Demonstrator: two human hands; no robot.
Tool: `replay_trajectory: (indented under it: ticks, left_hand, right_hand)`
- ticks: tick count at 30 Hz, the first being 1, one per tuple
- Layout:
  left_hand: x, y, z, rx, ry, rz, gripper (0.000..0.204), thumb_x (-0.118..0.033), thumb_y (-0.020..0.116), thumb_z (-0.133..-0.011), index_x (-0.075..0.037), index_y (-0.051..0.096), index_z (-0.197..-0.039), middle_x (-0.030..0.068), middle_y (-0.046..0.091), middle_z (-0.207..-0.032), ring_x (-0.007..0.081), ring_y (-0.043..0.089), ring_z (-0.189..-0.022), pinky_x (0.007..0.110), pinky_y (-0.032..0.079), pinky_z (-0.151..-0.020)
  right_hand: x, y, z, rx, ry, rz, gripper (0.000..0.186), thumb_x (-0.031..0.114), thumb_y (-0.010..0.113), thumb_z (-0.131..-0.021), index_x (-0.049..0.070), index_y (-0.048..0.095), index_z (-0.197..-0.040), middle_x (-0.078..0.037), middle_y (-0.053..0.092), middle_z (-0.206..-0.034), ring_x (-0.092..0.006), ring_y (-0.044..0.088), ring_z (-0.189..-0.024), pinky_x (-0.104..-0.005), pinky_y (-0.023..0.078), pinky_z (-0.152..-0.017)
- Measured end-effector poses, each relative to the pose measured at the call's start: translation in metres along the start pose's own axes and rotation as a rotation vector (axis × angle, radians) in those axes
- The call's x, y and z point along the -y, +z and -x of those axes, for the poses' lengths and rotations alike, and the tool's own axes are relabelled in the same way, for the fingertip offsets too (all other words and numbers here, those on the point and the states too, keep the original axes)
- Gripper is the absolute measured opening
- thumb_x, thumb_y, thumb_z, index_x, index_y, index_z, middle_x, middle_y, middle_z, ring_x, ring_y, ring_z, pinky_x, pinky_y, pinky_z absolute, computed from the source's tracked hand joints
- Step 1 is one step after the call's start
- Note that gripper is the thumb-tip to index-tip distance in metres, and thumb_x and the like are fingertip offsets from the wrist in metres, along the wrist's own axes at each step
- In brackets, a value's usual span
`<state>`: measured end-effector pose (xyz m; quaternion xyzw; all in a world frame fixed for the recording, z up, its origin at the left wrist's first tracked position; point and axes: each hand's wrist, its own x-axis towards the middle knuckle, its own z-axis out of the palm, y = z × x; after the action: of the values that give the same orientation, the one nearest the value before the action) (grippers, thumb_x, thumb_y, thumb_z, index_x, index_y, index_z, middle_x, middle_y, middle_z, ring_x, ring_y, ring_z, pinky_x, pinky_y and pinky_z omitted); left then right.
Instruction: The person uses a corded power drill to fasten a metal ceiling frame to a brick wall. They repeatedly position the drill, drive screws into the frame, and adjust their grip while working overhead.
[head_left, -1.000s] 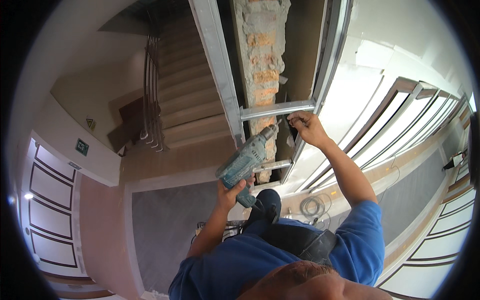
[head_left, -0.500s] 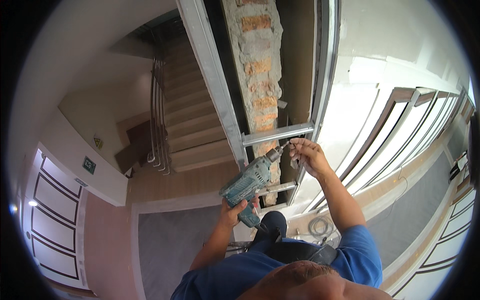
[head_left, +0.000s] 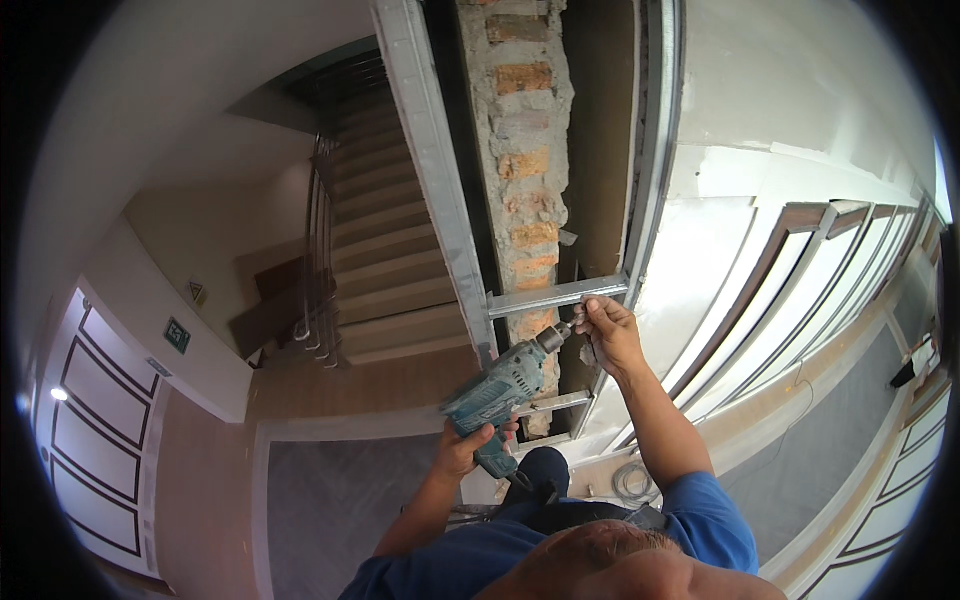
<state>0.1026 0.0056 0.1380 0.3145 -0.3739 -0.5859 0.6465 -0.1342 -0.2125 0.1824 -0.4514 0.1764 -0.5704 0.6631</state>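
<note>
My left hand (head_left: 463,450) is wrapped round the handle of a teal power drill (head_left: 495,388), which points up and to the right. From its metal chuck (head_left: 551,337) a short bit reaches to the fingertips of my right hand (head_left: 612,338). Thumb and fingers of that hand are pinched together at the bit's tip; what they hold is too small to name. A small pale, crumpled thing (head_left: 587,354) shows beneath the right palm. Just above both hands runs a metal crossbar (head_left: 550,297) between two upright metal studs, the left stud (head_left: 430,140) and the right stud (head_left: 655,150).
Behind the studs stands a rough brick and mortar edge (head_left: 525,180). A lower crossbar (head_left: 560,402) sits near my knees. Stairs (head_left: 395,250) with a metal railing (head_left: 318,250) rise at left. A coiled cable (head_left: 632,484) lies on the floor at right, beside the white panelled wall (head_left: 720,230).
My right hand and the drill have shifted slightly down relative to the crossbar, the pinched fingers staying at the bit's tip. The whole view has tilted a little.
</note>
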Motion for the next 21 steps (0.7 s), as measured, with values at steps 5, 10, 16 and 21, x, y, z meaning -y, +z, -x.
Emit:
replay_trajectory:
  ticks: [5,10,16,21]
  left_hand:
    - [-0.010,0.005,0.002,0.016,-0.031,-0.062,0.050,-0.011,0.072,-0.094,0.003,0.053,-0.139,0.0235,0.070,-0.120,0.0290,0.072,-0.104,0.038,0.063,-0.073]
    - [-0.002,0.004,-0.001,0.036,-0.022,0.004,0.048,-0.010,0.071,-0.095,0.002,0.055,-0.138,0.0230,0.070,-0.119,0.0290,0.072,-0.104,0.038,0.063,-0.072]
    - [0.008,-0.002,-0.004,0.036,0.013,0.015,0.046,-0.011,0.072,-0.094,0.001,0.058,-0.136,0.0217,0.072,-0.117,0.0276,0.074,-0.103,0.037,0.064,-0.071]
    - [0.010,-0.004,-0.003,0.018,0.067,-0.061,0.045,-0.010,0.071,-0.094,0.002,0.059,-0.135,0.0210,0.072,-0.117,0.0269,0.074,-0.103,0.035,0.064,-0.070]
  right_hand:
    - [0.000,0.001,0.003,-0.014,0.017,-0.004,0.022,0.015,0.065,-0.103,0.000,0.069,-0.118,-0.010,0.073,-0.097,-0.0160,0.070,-0.079,-0.0286,0.059,-0.070]
    - [0.001,0.001,0.005,-0.029,0.039,-0.010,0.024,0.014,0.066,-0.102,0.000,0.068,-0.121,-0.011,0.073,-0.097,-0.0169,0.071,-0.080,-0.0288,0.061,-0.070]
    - [0.001,-0.001,0.005,-0.052,0.024,0.050,0.026,0.011,0.067,-0.101,-0.002,0.067,-0.123,-0.012,0.074,-0.098,-0.0185,0.073,-0.081,-0.0304,0.062,-0.072]
    - [0.002,0.000,0.005,-0.068,0.023,0.074,0.032,0.010,0.069,-0.099,-0.005,0.063,-0.127,-0.016,0.073,-0.101,-0.0214,0.074,-0.084,-0.0348,0.063,-0.076]
